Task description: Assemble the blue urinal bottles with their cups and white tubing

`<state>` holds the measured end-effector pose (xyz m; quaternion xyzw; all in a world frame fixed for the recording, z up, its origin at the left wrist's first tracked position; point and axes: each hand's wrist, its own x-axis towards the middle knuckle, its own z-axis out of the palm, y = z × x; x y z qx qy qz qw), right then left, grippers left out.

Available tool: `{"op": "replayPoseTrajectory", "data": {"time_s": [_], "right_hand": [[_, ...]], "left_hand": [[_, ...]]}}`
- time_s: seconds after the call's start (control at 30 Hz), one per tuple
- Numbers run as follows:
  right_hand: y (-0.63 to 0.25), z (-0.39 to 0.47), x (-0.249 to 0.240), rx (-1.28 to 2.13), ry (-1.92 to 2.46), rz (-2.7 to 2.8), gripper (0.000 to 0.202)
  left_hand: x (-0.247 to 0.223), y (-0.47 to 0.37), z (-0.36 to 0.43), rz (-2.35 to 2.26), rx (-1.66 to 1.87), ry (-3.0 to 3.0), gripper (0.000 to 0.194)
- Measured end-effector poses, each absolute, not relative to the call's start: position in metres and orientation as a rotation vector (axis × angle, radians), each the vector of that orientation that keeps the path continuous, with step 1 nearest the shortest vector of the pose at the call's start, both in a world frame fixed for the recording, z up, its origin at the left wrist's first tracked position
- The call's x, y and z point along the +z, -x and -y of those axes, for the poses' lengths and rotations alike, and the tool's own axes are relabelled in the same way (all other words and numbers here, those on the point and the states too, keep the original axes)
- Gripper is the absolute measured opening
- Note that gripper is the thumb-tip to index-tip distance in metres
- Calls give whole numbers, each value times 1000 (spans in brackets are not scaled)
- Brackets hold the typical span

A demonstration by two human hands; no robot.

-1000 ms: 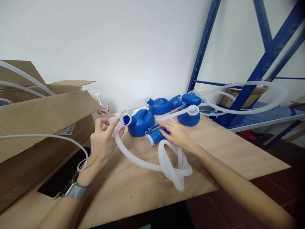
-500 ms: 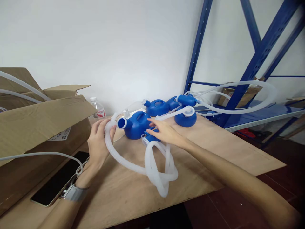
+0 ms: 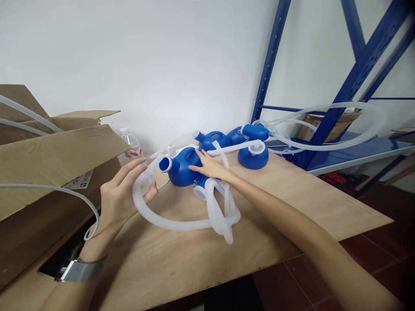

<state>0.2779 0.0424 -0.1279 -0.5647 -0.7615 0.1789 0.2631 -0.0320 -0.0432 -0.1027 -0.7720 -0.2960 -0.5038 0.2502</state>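
A white corrugated hose [image 3: 175,224] curves across the front of the table, its right part looped on itself beside a blue piece with a white rim [image 3: 200,190]. My left hand [image 3: 121,194], fingers apart, is around the hose's left bend, with the thumb below it. My right hand [image 3: 209,166] is spread, its fingertips at the handle side of a blue jug [image 3: 183,170] whose round mouth faces left. Behind stand another blue jug [image 3: 215,140] and, to the right, a blue container [image 3: 253,157] with a white ring on top.
An open cardboard box [image 3: 58,160] with white tubes fills the left side, a dark phone [image 3: 52,263] beside it. A plastic bottle [image 3: 131,144] stands by the wall. At the right, a hose loop [image 3: 350,144] reaches over a blue metal shelf [image 3: 324,160].
My left hand has moved left and opened around the hose, whose left bend shifted left. My right hand has moved left onto the jug. The looped hose part has risen slightly.
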Motion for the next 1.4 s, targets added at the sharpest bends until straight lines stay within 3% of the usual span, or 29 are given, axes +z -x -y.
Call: {"op": "replayPoseTrajectory", "data": {"time_s": [0.1,0.37,0.6,0.8,1.0,1.4], "right_hand": [[-279,-47,-127,527,1551,2070,113],[-282,-49,-130,509,1448,2110,76],[-285,-54,-129,433,1309,2194,62],[-293,-54,-131,331,1343,2205,69],[-296,-55,-130,411,1300,2111,124],[-294,-56,-132,533,1304,2021,120]], "left_hand": [[-94,40,45,815,-1316,2202,36],[-100,45,28,989,-1209,2389,36],[-106,38,7,1194,-1192,2441,50],[-105,36,-11,1303,-1105,2372,60],[-107,37,-14,1296,-1190,2400,58],[-86,39,0,1252,-1211,2577,52]]}}
